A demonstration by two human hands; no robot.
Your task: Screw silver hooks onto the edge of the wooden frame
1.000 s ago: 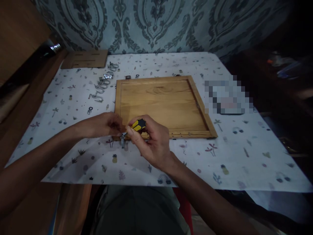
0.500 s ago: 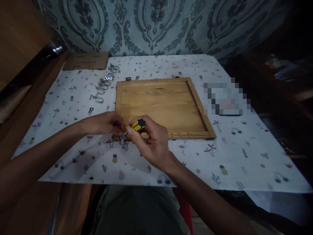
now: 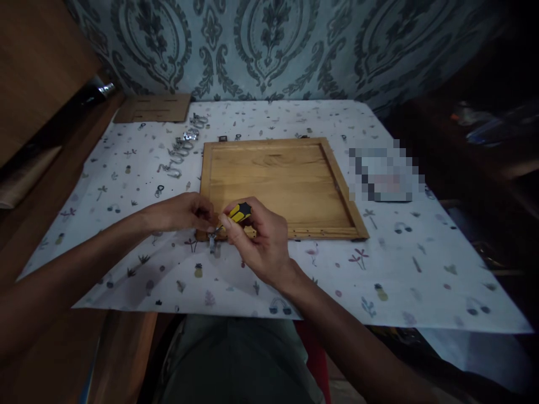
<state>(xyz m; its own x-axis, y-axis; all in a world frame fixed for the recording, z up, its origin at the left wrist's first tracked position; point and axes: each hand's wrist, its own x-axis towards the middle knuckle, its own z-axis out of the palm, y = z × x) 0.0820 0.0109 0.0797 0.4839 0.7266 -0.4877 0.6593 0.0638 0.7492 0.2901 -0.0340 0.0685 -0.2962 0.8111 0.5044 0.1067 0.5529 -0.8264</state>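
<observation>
A square wooden board with a raised frame (image 3: 278,185) lies on a patterned cloth. My right hand (image 3: 259,241) grips a short screwdriver with a yellow and black handle (image 3: 239,212); its tip points left at the board's near left corner. My left hand (image 3: 181,212) is closed at that same corner, its fingers pinched on a small metal hook (image 3: 214,242) that hangs over the board's front edge.
A row of metal hooks (image 3: 179,154) lies on the cloth left of the board. A brown cardboard piece (image 3: 154,108) sits at the far left by the patterned wall. A blurred-out object (image 3: 385,174) rests right of the board. Wooden furniture stands along the left.
Both hands stay at the board's near left corner with the screwdriver. The view has tilted slightly, so everything sits a little lower in the picture.
</observation>
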